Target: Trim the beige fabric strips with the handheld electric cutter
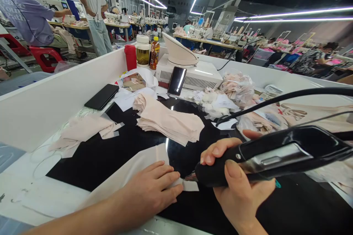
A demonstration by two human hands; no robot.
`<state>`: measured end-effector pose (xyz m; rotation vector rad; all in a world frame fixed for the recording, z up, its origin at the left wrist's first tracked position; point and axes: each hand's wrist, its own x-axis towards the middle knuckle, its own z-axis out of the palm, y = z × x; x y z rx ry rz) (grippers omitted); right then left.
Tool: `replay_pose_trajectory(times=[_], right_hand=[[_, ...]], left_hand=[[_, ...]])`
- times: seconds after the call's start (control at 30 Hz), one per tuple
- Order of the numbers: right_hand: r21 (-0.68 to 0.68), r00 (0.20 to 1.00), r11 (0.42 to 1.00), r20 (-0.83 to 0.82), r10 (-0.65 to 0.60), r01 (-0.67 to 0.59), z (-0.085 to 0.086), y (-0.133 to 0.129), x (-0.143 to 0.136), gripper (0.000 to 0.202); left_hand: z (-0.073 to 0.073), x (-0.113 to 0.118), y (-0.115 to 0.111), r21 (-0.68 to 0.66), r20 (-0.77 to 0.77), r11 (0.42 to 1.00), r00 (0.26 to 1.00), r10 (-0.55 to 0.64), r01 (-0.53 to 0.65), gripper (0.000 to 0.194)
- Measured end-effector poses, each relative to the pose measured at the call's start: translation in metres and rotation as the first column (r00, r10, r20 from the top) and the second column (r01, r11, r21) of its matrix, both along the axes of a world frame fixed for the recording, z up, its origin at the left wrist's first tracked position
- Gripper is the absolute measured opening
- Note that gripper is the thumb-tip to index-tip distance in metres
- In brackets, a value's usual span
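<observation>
My left hand lies flat with fingers stretched out, pressing a pale cloth piece onto the black work surface. A small whitish strip sticks out from the cloth's edge beside my fingertips. My right hand is wrapped round a thick black corded hand tool with a metal plate on its side. The tool's narrow metal tip points at the strip and cloth edge; whether it touches them I cannot tell. Beyond my hands lies a stack of beige cloth pieces.
Loose beige cloth and a black phone lie left. A second phone leans against a white vented machine. A red cup and bottles stand behind. Bagged cloth and the tool's cable occupy the right.
</observation>
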<state>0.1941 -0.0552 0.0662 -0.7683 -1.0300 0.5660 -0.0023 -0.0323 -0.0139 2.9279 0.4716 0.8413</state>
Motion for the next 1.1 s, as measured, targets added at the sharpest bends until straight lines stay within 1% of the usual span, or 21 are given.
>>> replay_pose_trajectory(times=[0.23, 0.4, 0.5, 0.6, 0.77, 0.97, 1.1], right_hand=[[0.004, 1.000, 1.000, 0.007, 0.021, -0.021, -0.003, 0.000, -0.002, 0.041], [-0.014, 1.000, 1.000, 0.000, 0.011, -0.011, 0.002, -0.001, -0.001, 0.039], [0.003, 1.000, 1.000, -0.008, -0.026, 0.026, 0.004, -0.003, 0.005, 0.042], [0.014, 0.999, 0.999, -0.003, -0.044, 0.044, 0.002, -0.006, 0.011, 0.045], [0.012, 0.999, 0.999, 0.001, -0.042, 0.042, -0.002, -0.007, 0.012, 0.042], [0.004, 0.999, 0.999, 0.012, -0.034, 0.034, -0.002, -0.006, 0.011, 0.040], [0.006, 1.000, 1.000, -0.014, -0.022, 0.022, -0.001, -0.008, 0.010, 0.042]], left_hand=[[0.000, 0.002, 0.000, -0.007, 0.029, 1.000, 1.000, -0.004, 0.004, 0.019], [0.000, 0.001, 0.000, -0.002, 0.035, 1.000, 0.999, -0.005, 0.005, 0.019], [0.000, 0.000, 0.000, -0.006, 0.028, 1.000, 1.000, -0.006, 0.007, 0.018], [-0.001, -0.001, 0.000, -0.009, 0.022, 1.000, 1.000, -0.014, 0.014, 0.018], [-0.001, -0.002, 0.001, -0.025, 0.024, 0.999, 0.999, -0.023, 0.024, 0.019], [0.003, -0.003, 0.001, -0.017, 0.017, 1.000, 1.000, -0.024, 0.024, 0.022], [0.006, -0.003, 0.003, -0.001, 0.029, 1.000, 0.999, -0.020, 0.020, 0.027]])
